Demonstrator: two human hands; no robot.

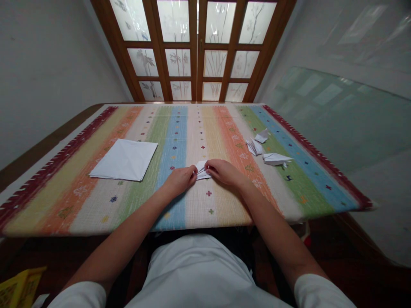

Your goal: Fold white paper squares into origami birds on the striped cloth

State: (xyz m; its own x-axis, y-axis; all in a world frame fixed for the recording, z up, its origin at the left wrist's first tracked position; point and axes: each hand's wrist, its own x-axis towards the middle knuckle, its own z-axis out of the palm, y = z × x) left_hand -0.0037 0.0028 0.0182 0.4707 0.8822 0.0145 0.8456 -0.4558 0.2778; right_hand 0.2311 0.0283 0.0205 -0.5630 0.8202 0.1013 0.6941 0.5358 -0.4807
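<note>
Across the striped cloth of the bench, the head view shows the left hand and right hand pressed close, pinching a folded white paper at twelve o'clock, a flat white paper square at ten o'clock, folded paper pieces at two.

Place: a room in a home, and it's plain to see!
Doors: wooden-framed glass doors straight ahead, frosted with bamboo patterns!
Worktop: a wooden worktop dressed in a colourful striped cloth!
Walls: smooth, plain painted walls alongside!
</note>
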